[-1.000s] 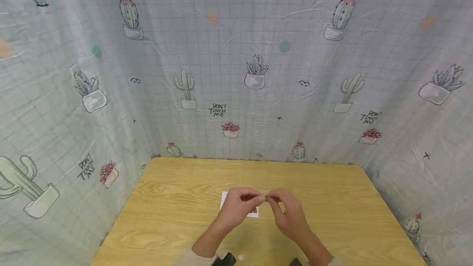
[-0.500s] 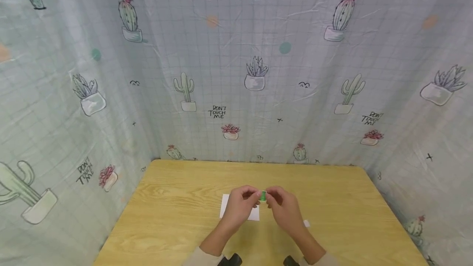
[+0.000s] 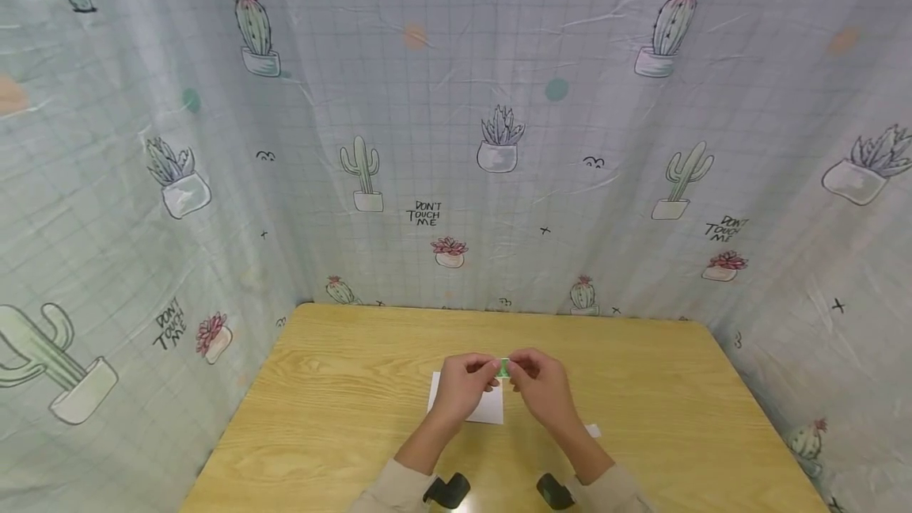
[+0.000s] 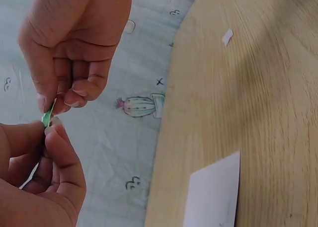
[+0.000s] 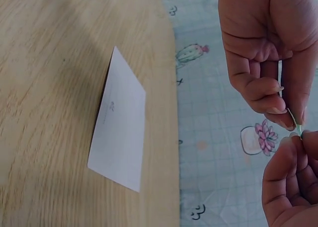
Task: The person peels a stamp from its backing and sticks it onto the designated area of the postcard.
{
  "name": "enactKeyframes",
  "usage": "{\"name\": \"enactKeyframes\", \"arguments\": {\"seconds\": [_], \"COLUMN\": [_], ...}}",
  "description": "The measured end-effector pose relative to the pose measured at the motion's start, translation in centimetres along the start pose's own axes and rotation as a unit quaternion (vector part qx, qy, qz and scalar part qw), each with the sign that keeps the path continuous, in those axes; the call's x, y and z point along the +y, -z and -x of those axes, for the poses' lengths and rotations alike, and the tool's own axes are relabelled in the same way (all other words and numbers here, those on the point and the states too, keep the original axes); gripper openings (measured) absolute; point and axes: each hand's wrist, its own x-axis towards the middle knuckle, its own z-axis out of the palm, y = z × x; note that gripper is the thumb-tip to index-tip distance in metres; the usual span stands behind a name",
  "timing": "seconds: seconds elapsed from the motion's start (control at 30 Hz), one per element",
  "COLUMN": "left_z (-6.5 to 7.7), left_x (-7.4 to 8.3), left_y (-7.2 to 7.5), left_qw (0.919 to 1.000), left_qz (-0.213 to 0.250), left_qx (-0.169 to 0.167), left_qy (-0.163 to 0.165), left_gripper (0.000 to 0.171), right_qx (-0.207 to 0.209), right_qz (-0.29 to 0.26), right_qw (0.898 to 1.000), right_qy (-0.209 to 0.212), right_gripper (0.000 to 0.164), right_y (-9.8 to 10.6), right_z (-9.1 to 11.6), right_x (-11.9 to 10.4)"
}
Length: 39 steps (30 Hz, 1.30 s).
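Observation:
Both hands meet over the table, pinching a small flat green piece with pale edges [image 3: 503, 369] between them. My left hand [image 3: 459, 390] holds its left side by thumb and fingertips. From the other side my right hand [image 3: 547, 393] grips it the same way. Seen almost edge-on in the left wrist view, the green piece [image 4: 48, 115] looks thin and slightly bent. Its exact kind cannot be told, and fingertips hide its ends. Beneath and beside the left hand lies a white card [image 3: 488, 410], partly covered from the head view; the right wrist view shows faint print on this card [image 5: 121, 127].
A small white scrap [image 3: 593, 431] rests on the wooden table [image 3: 342, 386] beside the right forearm. Behind and at both sides hangs a curtain [image 3: 541, 204] printed with cacti. Dark wrist devices [image 3: 450, 491] sit by the sleeves.
The green piece has turned from a dark edge to a bright face in the head view. Both hands have shifted slightly away from the body, still pinching it. The white scrap has come into sight.

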Motion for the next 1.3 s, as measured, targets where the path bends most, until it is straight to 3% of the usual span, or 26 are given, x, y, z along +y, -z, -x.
{"name": "enactKeyframes", "arguments": {"seconds": [0.17, 0.27, 0.33, 0.47, 0.53, 0.67, 0.77, 0.8, 1.0, 1.2, 1.3], "left_z": [-0.3, -0.6, -0.7, -0.8, -0.8, -0.8, -0.8, -0.8, -0.5, -0.4, -0.4], "left_x": [-0.8, -1.5, -2.0, -3.3, -4.1, -5.6, -6.6, -7.0, -8.4, -9.4, -9.7], "left_y": [0.6, 1.3, 2.0, 3.8, 4.6, 5.9, 6.5, 6.7, 7.6, 8.0, 8.1], "left_qw": [0.9996, 0.9946, 0.9851, 0.9497, 0.9262, 0.8712, 0.8417, 0.8367, 0.8263, 0.8069, 0.801], "left_qz": [-0.023, -0.095, -0.161, -0.302, -0.368, -0.484, -0.533, -0.541, -0.555, -0.58, -0.589], "left_qx": [0.014, 0.023, 0.022, 0.006, -0.002, -0.01, -0.022, -0.029, -0.063, -0.083, -0.089], "left_qy": [-0.009, -0.035, -0.057, -0.081, -0.084, -0.082, -0.08, -0.079, -0.074, -0.074, -0.064], "left_gripper": [0.03, 0.028, 0.027, 0.033, 0.038, 0.053, 0.062, 0.064, 0.063, 0.061, 0.062], "right_qx": [0.002, 0.01, 0.014, 0.016, 0.016, 0.019, 0.021, 0.02, 0.016, 0.017, 0.016], "right_qz": [-0.009, -0.007, -0.003, 0.001, 0.002, -0.001, 0.0, -0.002, -0.012, -0.009, -0.011], "right_qw": [1.0, 0.999, 0.999, 0.998, 0.998, 0.997, 0.997, 0.997, 0.996, 0.995, 0.995], "right_qy": [-0.016, -0.031, -0.038, -0.054, -0.061, -0.069, -0.069, -0.07, -0.085, -0.099, -0.102], "right_gripper": [0.007, 0.008, 0.009, 0.009, 0.009, 0.009, 0.009, 0.009, 0.009, 0.01, 0.01], "right_y": [-0.6, -0.9, -1.1, -1.3, -1.4, -1.4, -1.5, -1.5, -1.9, -2.1, -2.1], "right_z": [-0.5, -0.9, -1.1, -1.6, -1.8, -1.9, -2.0, -2.0, -2.2, -2.5, -2.7], "right_x": [0.6, 1.0, 1.3, 1.7, 2.0, 2.5, 2.6, 2.7, 3.5, 4.5, 4.9]}}
